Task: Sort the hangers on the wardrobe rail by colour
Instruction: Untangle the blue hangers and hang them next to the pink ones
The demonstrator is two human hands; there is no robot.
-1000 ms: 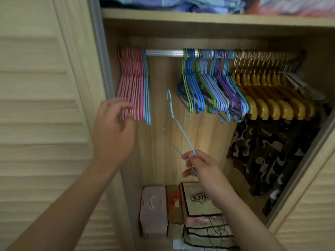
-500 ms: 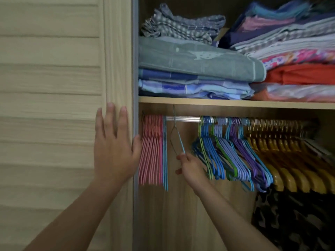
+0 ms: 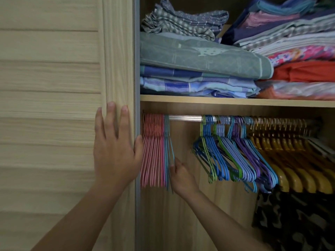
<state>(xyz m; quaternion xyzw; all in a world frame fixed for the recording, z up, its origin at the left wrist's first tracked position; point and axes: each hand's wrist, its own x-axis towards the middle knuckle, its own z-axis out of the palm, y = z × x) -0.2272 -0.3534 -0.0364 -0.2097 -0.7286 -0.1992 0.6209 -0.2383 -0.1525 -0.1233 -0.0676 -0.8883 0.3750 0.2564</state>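
- Door [image 3: 54, 105]: pale slatted wood, filling the left side.
- Left hand [image 3: 116, 151]: flat on the door's edge frame, fingers straight and pointing up, thumb round the edge; it holds nothing.
- Pink hangers [image 3: 153, 151]: a tight bunch at the far left end of the rail [image 3: 184, 118], with a few teal ones hard against their right side.
- Teal hanger [image 3: 171, 153]: thin wire, hanging on the rail just right of that bunch.
- Right hand [image 3: 181, 175]: fingers curled, pinching the teal hanger low down on its frame.
- Bare stretch of rail lies between the teal hanger and the next group.
- Mixed hangers [image 3: 233, 156]: blue, green, lilac and purple together mid-rail.
- Yellow hangers [image 3: 290, 160]: a long row to the right; camouflage cloth [image 3: 293, 220] hangs below them.
- Shelf [image 3: 235, 102] above the rail carries folded linens [image 3: 199, 62] in stacks.
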